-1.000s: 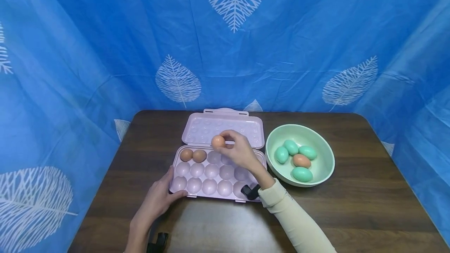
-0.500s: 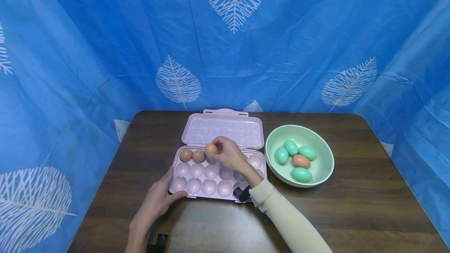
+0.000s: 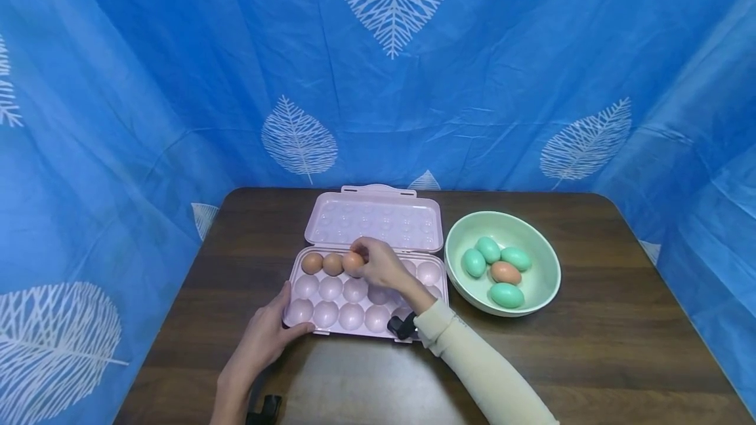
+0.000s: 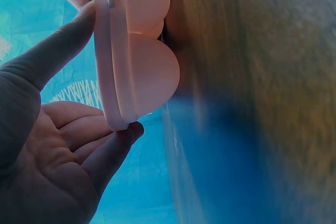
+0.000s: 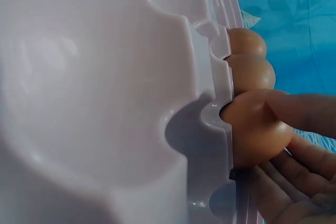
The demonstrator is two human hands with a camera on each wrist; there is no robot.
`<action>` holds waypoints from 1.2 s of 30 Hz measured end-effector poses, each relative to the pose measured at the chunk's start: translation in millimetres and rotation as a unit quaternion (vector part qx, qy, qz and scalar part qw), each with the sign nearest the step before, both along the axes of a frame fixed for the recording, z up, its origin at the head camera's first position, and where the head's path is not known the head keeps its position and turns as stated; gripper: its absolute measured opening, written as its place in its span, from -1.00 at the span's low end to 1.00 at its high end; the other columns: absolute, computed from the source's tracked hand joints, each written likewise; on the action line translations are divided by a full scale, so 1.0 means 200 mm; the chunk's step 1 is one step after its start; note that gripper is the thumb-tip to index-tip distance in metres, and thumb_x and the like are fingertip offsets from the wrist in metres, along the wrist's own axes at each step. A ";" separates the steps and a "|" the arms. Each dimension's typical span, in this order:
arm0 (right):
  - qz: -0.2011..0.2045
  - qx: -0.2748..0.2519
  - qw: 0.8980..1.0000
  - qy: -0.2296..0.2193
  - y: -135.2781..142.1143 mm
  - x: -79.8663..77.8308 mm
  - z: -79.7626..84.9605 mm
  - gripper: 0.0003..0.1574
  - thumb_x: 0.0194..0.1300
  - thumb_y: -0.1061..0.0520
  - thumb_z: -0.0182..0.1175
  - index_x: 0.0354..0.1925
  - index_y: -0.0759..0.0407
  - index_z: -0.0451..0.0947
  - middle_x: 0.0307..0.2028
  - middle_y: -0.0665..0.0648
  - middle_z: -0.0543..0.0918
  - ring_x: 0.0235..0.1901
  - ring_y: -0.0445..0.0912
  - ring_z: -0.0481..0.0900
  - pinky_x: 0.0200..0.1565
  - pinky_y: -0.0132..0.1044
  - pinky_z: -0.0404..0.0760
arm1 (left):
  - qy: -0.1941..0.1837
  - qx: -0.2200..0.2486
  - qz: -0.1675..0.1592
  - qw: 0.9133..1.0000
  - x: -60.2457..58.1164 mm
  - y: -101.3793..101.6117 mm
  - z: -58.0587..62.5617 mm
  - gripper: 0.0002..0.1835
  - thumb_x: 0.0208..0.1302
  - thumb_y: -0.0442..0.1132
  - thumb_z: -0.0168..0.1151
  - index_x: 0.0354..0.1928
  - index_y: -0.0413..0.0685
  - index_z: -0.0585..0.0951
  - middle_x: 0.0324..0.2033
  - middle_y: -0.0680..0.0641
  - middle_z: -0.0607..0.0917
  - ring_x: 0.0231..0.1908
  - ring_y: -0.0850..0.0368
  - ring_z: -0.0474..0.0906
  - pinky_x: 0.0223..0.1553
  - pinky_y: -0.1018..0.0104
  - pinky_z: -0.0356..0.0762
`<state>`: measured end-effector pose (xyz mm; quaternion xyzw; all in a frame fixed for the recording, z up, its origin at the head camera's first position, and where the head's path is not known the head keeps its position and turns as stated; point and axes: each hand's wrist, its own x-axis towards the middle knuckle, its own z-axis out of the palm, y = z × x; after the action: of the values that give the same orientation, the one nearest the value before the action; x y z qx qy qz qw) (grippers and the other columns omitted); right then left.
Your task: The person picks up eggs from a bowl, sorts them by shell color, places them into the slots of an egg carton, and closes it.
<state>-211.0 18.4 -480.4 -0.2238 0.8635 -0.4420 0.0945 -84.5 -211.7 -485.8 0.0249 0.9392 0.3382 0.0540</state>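
A pale pink egg carton (image 3: pixel 352 315) lies with its lid (image 3: pixel 378 215) folded back. My left hand (image 3: pixel 266 330) holds its front left corner; in the left wrist view the thumb (image 4: pixel 68 43) lies at the rim and the fingers come round the edge. With thumb and fingertips my right hand (image 3: pixel 384 266) pinches a brown egg (image 5: pixel 254 137), which sits in the third cup of the back row. Two more brown eggs, one (image 3: pixel 312 263) at the row's end and one (image 3: pixel 333 264) beside the pinched egg, fill the cups to its left.
A light green bowl (image 3: pixel 543 248) stands right of the carton. In it lie several green eggs, such as this green egg (image 3: pixel 506 295), and one brown egg (image 3: pixel 505 272). The dark wooden table (image 3: pixel 614 320) ends at a blue leaf-print curtain (image 3: pixel 484 71).
My right hand has moved left and down with the brown egg, from above the carton into the third back-row cup. The left hand has stayed at the corner.
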 end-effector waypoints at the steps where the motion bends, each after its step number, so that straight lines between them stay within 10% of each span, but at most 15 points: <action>1: 0.002 -0.005 1.000 -0.003 0.00 0.00 0.00 -0.56 0.06 0.35 0.39 -0.04 0.33 0.58 -0.16 0.18 0.68 -0.12 -0.01 0.63 0.02 -0.20 0.59 | 0.000 -0.001 0.001 1.000 0.00 0.00 0.00 0.04 0.12 -0.06 0.50 0.42 -0.51 0.12 0.35 -0.47 0.25 0.34 -0.30 0.23 0.31 -0.15 0.21; 20: 0.002 0.004 1.000 0.015 0.07 0.04 0.03 -0.46 0.17 0.19 0.38 0.12 0.32 0.58 0.01 0.21 0.68 0.03 0.03 0.63 0.13 -0.15 0.54 | -0.013 -0.002 0.006 1.000 0.01 0.01 0.01 0.07 0.10 -0.02 0.50 0.43 -0.49 0.12 0.36 -0.45 0.25 0.34 -0.31 0.23 0.31 -0.15 0.22; 28: -0.024 -0.066 0.994 0.084 0.17 0.07 0.10 -0.56 0.12 0.35 0.30 0.03 0.40 0.61 -0.05 0.26 0.71 -0.01 0.09 0.65 0.08 -0.09 0.59 | -0.004 -0.007 0.004 1.000 0.00 0.01 0.01 0.06 0.10 -0.02 0.50 0.42 -0.51 0.13 0.35 -0.46 0.26 0.34 -0.31 0.23 0.31 -0.15 0.22; 36: -0.041 -0.129 0.990 0.042 0.27 0.13 0.12 -0.56 0.16 0.39 0.26 0.04 0.46 0.58 -0.03 0.34 0.67 0.04 0.17 0.62 0.11 -0.13 0.58 | -0.020 -0.002 0.010 1.000 0.00 0.01 0.01 0.07 0.12 0.00 0.48 0.44 -0.49 0.09 0.39 -0.44 0.20 0.37 -0.30 0.17 0.33 -0.15 0.17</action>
<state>-186.0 73.3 -456.9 -0.2171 0.8111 -0.5430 0.0105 -83.7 -210.1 -483.1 0.0086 0.9390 0.3369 0.0690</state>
